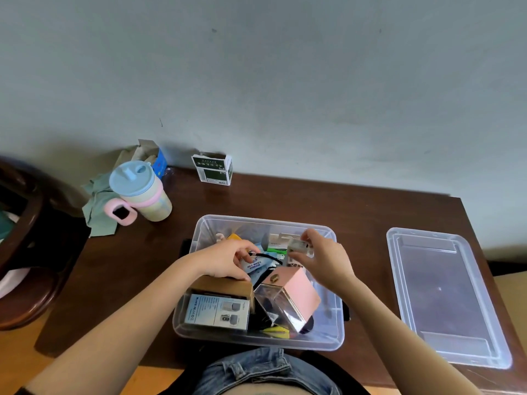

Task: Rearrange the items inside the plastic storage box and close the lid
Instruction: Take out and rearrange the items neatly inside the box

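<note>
1. The right hand (325,258) is pinching a small clear packet (299,248) between thumb and fingers, holding it over the 1 o'clock part of the plastic storage box (330,334).
2. The left hand (228,260) is curling its fingers round a thin black cord (266,256), which is lying across a blue wet-wipes pack (255,265) near the box centre.
3. The box is sitting open on the dark wooden table (328,203), directly in front of the person.
4. Inside, a pink box (296,289) is leaning tilted at centre; a brown carton (225,287) and a printed grey product box (218,312) are occupying the 8 o'clock corner.
5. The lid (445,297) is lying flat at 3 o'clock of the box, apart from it.
6. A lidded cup with pink handle (142,192) is standing at 10 o'clock, with a green-and-white carton (214,169) at 11 o'clock against the wall.
</note>
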`<state>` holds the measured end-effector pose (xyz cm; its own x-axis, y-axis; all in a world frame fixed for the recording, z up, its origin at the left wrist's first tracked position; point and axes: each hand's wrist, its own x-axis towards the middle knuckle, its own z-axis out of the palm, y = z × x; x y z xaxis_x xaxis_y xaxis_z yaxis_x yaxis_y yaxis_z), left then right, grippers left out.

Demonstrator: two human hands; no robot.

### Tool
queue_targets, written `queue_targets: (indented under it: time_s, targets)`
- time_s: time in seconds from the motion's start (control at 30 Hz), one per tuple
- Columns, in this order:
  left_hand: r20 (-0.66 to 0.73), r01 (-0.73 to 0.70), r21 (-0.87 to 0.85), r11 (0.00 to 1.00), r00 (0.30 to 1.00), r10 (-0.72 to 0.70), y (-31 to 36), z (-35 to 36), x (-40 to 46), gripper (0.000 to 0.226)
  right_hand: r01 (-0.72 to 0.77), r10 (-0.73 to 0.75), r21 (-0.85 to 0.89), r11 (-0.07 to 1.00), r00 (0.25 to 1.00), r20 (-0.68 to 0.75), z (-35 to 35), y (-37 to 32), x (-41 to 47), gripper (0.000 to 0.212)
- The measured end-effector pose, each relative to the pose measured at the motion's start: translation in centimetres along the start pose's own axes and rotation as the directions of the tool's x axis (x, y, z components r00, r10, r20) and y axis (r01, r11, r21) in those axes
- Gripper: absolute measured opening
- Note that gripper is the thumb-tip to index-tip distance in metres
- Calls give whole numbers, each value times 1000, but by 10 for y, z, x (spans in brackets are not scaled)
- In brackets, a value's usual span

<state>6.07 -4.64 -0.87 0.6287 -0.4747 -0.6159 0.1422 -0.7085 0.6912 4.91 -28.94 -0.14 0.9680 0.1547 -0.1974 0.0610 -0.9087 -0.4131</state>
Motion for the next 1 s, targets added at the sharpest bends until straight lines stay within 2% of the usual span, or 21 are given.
queue_targets:
  time_s: [0.07, 0.17, 0.3, 0.43, 0.5, 0.57, 0.6, 0.67, 0.73, 0.8, 0.9, 1.0]
  targets:
    - [-1, 0, -22, 1000, 1000, 0, -1, 1, 1, 73, 23, -17, 152, 988, 999, -42, 2, -1, -1, 30]
    - [-11, -6, -70, 998, 1000, 5, -2, 4, 1, 77, 30, -12, 409, 912, 999, -47, 9, -5, 0, 27]
    - [-63, -57, -108, 993, 997, 50, 0, 5, 1, 83, -103, 62, 644, 758, 994, 87, 30, -21, -2, 23]
    - [-37, -114, -83, 990, 993, 111, 7, 6, 3, 84, -55, -20, 551, 833, 991, 130, 47, -36, -3, 30]
    - [-35, -98, -11, 995, 995, 97, 10, 10, 6, 71, -58, -78, 586, 808, 976, 204, 48, -40, -2, 26]
    - [-55, -75, 76, 994, 995, 79, 9, 16, 9, 59, -52, -101, 513, 857, 958, 267, 41, -42, -1, 22]
    - [-74, -60, 111, 992, 995, 69, 8, 18, 10, 56, -52, -92, 449, 892, 952, 292, 36, -40, -1, 28]
    - [-130, -30, 137, 990, 990, 48, 4, 18, 10, 48, -20, -69, 238, 971, 930, 362, 21, -29, -3, 61]
    - [-174, -17, 129, 992, 984, 39, 0, 13, 8, 39, 88, -71, -11, 996, 869, 490, 11, -14, -8, 93]
    - [-207, -10, 136, 991, 978, 39, -4, 7, 5, 31, 183, -86, -115, 976, 817, 571, 8, -4, -16, 105]
    - [-271, 15, 85, 996, 963, 9, -10, -3, -2, 22, 252, -135, -160, 954, 843, 521, 11, -1, -21, 102]
    - [-317, 75, 81, 994, 947, -46, -17, -11, -9, 17, 252, -148, -169, 953, 873, 464, 8, -3, -19, 95]
